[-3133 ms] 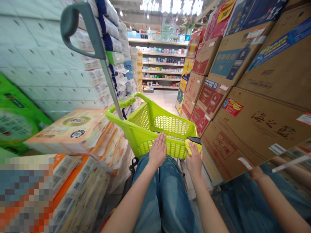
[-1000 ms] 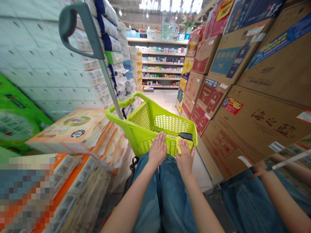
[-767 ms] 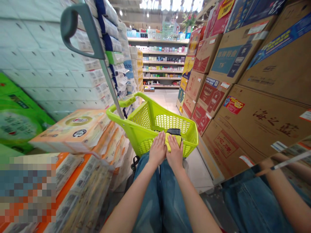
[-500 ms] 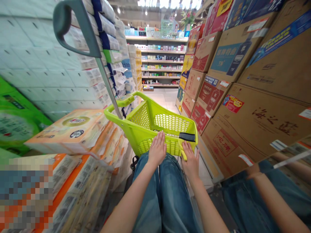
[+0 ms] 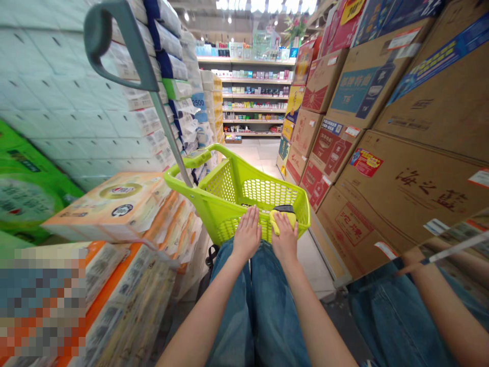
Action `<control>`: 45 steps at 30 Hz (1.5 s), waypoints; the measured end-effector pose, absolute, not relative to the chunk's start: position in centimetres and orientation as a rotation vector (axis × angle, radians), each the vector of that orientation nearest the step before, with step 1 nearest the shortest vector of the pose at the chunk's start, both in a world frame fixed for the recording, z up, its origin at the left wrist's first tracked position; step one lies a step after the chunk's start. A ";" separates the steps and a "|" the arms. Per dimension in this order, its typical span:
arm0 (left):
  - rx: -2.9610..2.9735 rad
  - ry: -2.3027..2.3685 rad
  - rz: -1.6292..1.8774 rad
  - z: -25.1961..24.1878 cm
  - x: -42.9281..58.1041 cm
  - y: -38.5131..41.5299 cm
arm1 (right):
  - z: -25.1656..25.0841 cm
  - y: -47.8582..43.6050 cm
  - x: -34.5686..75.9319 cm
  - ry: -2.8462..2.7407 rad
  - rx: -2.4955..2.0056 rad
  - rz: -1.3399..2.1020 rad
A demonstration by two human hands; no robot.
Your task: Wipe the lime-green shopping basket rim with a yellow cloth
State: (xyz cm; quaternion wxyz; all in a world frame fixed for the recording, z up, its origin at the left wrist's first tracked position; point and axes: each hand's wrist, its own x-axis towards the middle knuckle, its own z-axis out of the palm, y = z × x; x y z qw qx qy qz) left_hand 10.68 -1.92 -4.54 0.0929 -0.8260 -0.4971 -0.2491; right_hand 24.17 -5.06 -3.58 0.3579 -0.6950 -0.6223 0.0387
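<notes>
A lime-green shopping basket [image 5: 208, 204] with a tilted pull handle [image 5: 147, 61] stands in front of my knees. My left hand [image 5: 247, 235] lies flat on the near side of the basket, fingers stretched over its rim. Close beside it, my right hand [image 5: 285, 243] presses a yellow cloth [image 5: 292, 219] with a dark grey strip against the same side. The fingers rest over the cloth and hide part of it. Perforated walls and a divider show inside the basket.
Stacked cardboard cartons [image 5: 382, 158] line the right side. To the left are wrapped paper packs [image 5: 103, 204] and a tall wall of white packages [image 5: 72, 102]. Shelves of small goods [image 5: 254, 94] stand at the aisle's far end, beyond the tiled floor [image 5: 265, 150].
My right hand has moved left along the basket's near side with the yellow cloth, from the right corner toward my left hand. My left hand and the basket have barely moved.
</notes>
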 end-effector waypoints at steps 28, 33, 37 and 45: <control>-2.451 -1.471 -0.780 -5.0 10.9 -1.9 | -5.1 -7.1 27.7 -1.432 -1.907 0.025; -2.475 -1.471 -0.760 -4.7 10.8 -1.9 | -3.0 -4.8 22.7 -1.683 -1.806 0.072; -2.487 -1.462 -0.740 -4.5 10.7 -2.0 | -2.4 -4.6 21.8 -1.792 -1.732 0.070; -2.441 -1.481 -0.715 -4.6 10.8 -2.0 | -4.2 -7.4 29.0 -1.744 -1.771 0.047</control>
